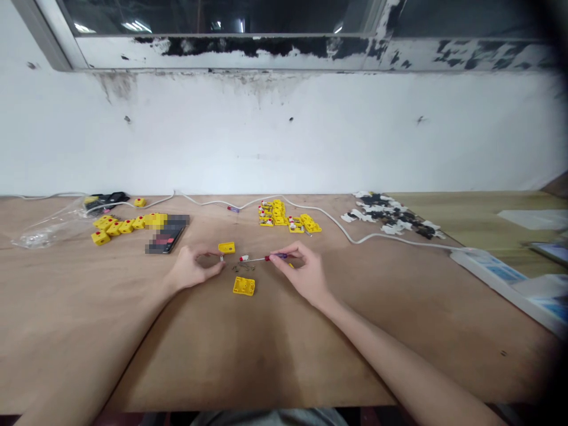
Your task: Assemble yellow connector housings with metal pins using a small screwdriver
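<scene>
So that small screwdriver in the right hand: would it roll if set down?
Probably yes: the small screwdriver looks slim and round, and the wooden tabletop looks flat and smooth. It's likely light for its length. The thin shaft looks stiff rather than floppy, going by how straight it sits in the right hand.

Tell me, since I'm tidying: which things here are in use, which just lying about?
In use: small screwdriver in the right hand; white piece in the left hand; tiny screws; yellow plate; yellow bracket.
Lying about: plastic bag; white cable; power strip.
</scene>
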Action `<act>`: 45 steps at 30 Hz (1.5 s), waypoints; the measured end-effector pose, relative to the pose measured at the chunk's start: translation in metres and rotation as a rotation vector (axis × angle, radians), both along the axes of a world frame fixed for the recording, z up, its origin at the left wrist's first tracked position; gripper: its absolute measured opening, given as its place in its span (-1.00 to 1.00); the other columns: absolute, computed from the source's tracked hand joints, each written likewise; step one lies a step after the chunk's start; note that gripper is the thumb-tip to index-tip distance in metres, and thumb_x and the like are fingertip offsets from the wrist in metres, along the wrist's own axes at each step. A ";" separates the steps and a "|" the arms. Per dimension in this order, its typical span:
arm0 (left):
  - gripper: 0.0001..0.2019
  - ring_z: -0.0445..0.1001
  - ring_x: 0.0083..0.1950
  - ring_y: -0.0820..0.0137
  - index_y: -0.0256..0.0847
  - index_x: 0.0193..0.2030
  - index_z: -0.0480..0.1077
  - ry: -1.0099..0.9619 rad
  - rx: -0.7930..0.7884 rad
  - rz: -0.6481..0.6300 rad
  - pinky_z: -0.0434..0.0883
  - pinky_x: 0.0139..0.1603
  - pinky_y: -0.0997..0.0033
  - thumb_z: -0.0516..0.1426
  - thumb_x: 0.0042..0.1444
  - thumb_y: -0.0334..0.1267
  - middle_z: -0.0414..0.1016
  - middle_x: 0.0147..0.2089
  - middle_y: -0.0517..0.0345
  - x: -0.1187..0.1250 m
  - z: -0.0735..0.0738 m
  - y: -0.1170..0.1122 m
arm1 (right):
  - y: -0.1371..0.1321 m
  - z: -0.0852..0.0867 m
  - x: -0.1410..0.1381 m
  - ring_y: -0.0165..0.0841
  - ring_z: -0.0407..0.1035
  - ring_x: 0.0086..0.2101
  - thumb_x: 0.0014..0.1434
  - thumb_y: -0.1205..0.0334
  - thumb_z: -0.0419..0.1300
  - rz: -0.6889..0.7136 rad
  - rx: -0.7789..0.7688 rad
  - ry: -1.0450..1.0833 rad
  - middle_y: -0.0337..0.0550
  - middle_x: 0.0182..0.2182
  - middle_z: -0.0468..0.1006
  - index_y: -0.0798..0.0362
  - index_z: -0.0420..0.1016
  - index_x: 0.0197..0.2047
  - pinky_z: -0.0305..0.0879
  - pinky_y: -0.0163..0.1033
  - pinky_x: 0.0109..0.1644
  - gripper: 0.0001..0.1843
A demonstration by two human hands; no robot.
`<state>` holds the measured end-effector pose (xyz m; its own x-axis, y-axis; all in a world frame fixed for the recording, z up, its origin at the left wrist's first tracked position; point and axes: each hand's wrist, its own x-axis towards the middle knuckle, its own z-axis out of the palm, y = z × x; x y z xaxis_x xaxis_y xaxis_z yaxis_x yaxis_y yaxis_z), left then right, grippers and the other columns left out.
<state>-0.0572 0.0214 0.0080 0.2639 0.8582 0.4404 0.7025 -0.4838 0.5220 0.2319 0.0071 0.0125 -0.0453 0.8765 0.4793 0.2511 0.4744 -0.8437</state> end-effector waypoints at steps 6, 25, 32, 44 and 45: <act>-0.78 0.64 -0.22 0.27 -0.16 -0.21 0.61 0.033 0.031 -0.027 0.55 -0.14 0.32 0.27 0.05 -0.11 0.67 -0.21 0.11 0.003 0.002 -0.001 | -0.006 0.000 -0.015 -0.21 0.57 -0.29 0.14 0.09 0.36 0.053 -0.013 -0.047 -0.12 -0.31 0.68 -0.01 0.52 -0.32 0.48 -0.12 -0.15 -0.82; -0.81 0.64 -0.21 0.25 -0.18 -0.20 0.60 -0.070 -0.025 -0.157 0.58 -0.11 0.29 0.28 0.06 -0.19 0.67 -0.21 0.07 0.015 0.004 -0.009 | -0.003 0.006 -0.003 -0.17 0.59 -0.26 0.11 0.07 0.40 0.024 -0.016 0.116 -0.09 -0.30 0.67 -0.01 0.49 -0.31 0.52 -0.07 -0.11 -0.77; -0.84 0.62 -0.07 0.24 -0.17 -0.19 0.59 -0.176 -0.041 -0.324 0.58 0.00 0.22 0.28 0.07 -0.24 0.66 -0.14 0.02 0.044 0.001 -0.019 | 0.006 0.015 0.020 -0.18 0.60 -0.29 -0.01 0.03 0.48 0.055 -0.156 0.371 -0.11 -0.33 0.67 -0.01 0.48 -0.27 0.60 -0.04 -0.13 -0.65; -0.87 0.59 -0.04 0.26 -0.09 -0.22 0.61 -0.075 -0.050 -0.425 0.49 0.11 0.17 0.30 0.08 -0.18 0.65 -0.09 0.07 0.056 -0.012 -0.015 | 0.005 0.015 0.017 -0.23 0.59 -0.34 -0.03 0.01 0.48 0.137 -0.228 0.394 -0.17 -0.35 0.66 -0.02 0.55 -0.22 0.66 -0.04 -0.20 -0.64; -0.86 0.59 -0.04 0.26 -0.09 -0.21 0.61 -0.073 -0.053 -0.427 0.48 0.12 0.17 0.31 0.09 -0.18 0.64 -0.08 0.07 0.056 -0.013 -0.015 | 0.005 0.015 0.016 -0.23 0.60 -0.34 -0.03 0.02 0.48 0.142 -0.232 0.393 -0.17 -0.36 0.66 -0.02 0.55 -0.22 0.66 -0.05 -0.20 -0.65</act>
